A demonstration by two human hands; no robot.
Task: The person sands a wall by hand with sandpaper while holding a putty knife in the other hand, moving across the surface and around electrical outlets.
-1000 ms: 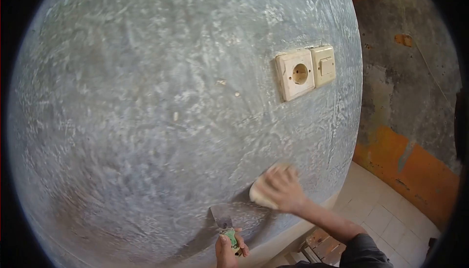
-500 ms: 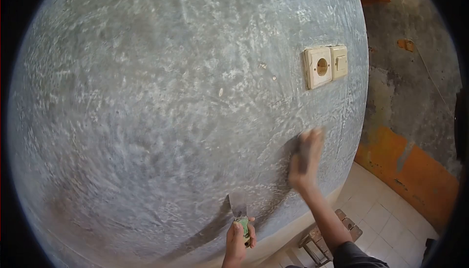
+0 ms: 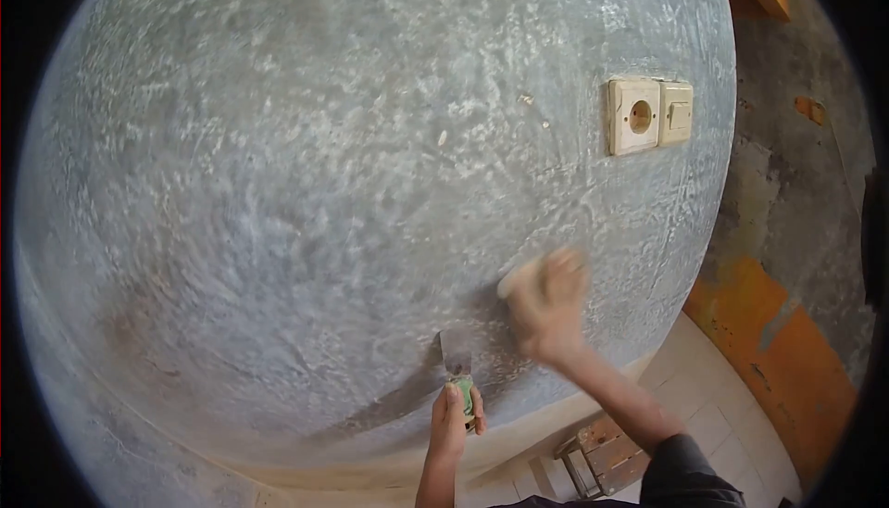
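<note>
My left hand (image 3: 451, 413) is closed round the green handle of a putty knife (image 3: 456, 352), its flat metal blade pointing up in front of the wall. My right hand (image 3: 548, 309) is at the grey, mottled wall (image 3: 352, 184), below the socket and to the right of the blade. Its fingers are curled in and smeared by motion. Whatever lies under them against the wall is hidden.
A cream power socket (image 3: 635, 117) and a light switch (image 3: 677, 114) are mounted side by side on the wall, upper right. Below on the tiled floor (image 3: 732, 434) stands a small wooden stool (image 3: 607, 457). Another wall with orange paint (image 3: 769, 323) is at the right.
My right hand has moved left along the wall and turned. The view has shifted, so the socket sits further right and the putty knife appears slightly higher.
</note>
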